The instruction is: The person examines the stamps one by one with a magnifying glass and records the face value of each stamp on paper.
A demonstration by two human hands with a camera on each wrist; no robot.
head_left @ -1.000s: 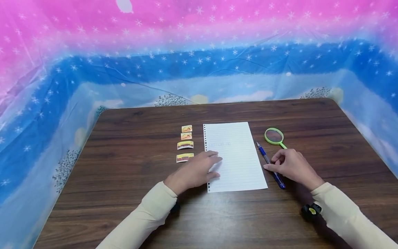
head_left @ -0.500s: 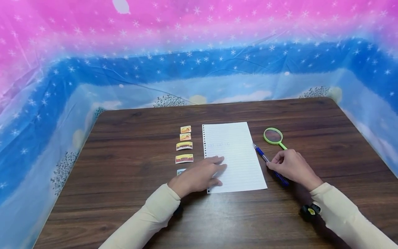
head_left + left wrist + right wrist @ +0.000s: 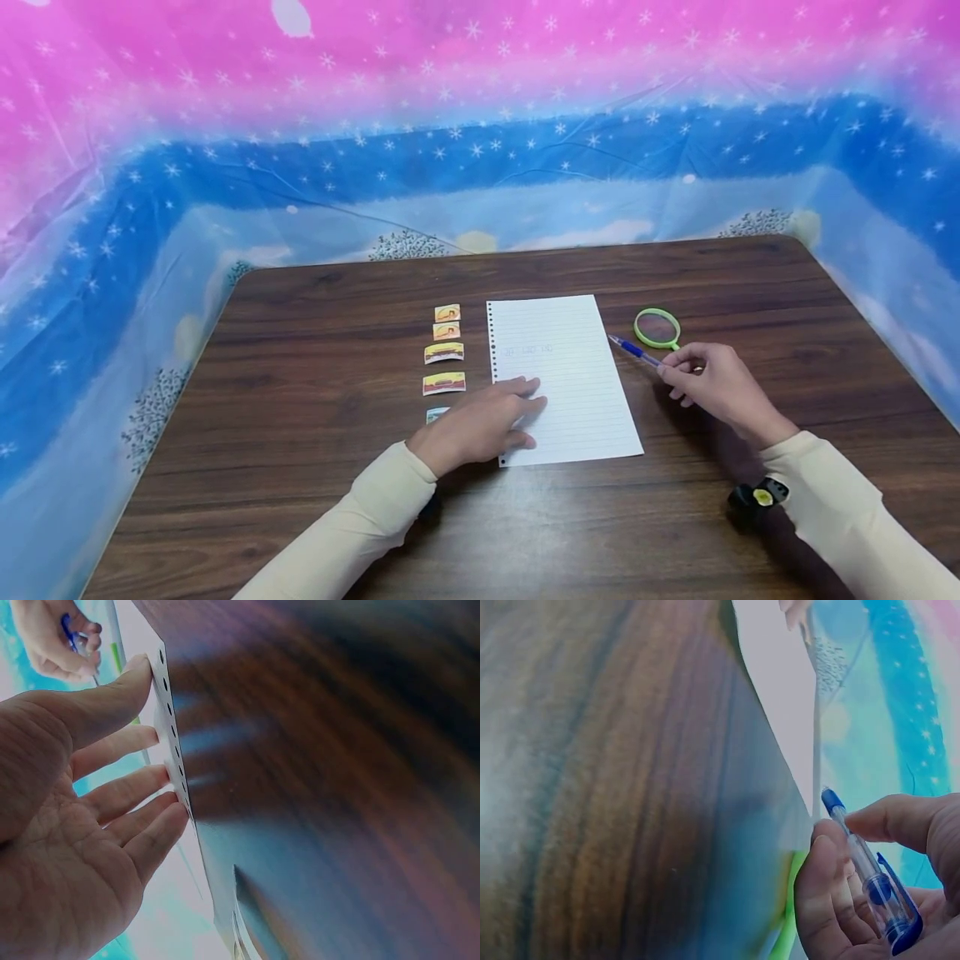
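Note:
My left hand [image 3: 476, 425] rests with spread, fairly straight fingers on a lined loose-leaf sheet [image 3: 566, 392], near its punched left edge. Faint writing runs across the sheet's upper part. To the right, my right hand [image 3: 716, 383] pinches a clear and blue ballpoint pen [image 3: 634, 347] between thumb and fingers. The pen's tip points left, close to the sheet's right edge. In the right wrist view the pen [image 3: 876, 881] slants across the fingers, its blue clip toward the palm. Just behind that hand lies a green-rimmed magnifying glass [image 3: 657, 328], its handle mostly hidden.
Several small stamp-like pictures stand in a column left of the sheet, among them a yellow and red one [image 3: 444, 383] and an orange one [image 3: 447, 313]. The lowest [image 3: 437, 414] is partly behind my left hand. A snowflake-printed cloth [image 3: 480, 150] surrounds the dark wooden table [image 3: 315, 358].
My right hand has picked up the pen from the table and turned its rear end up into the fingers. My left hand has slid slightly down and right on the sheet, then stayed.

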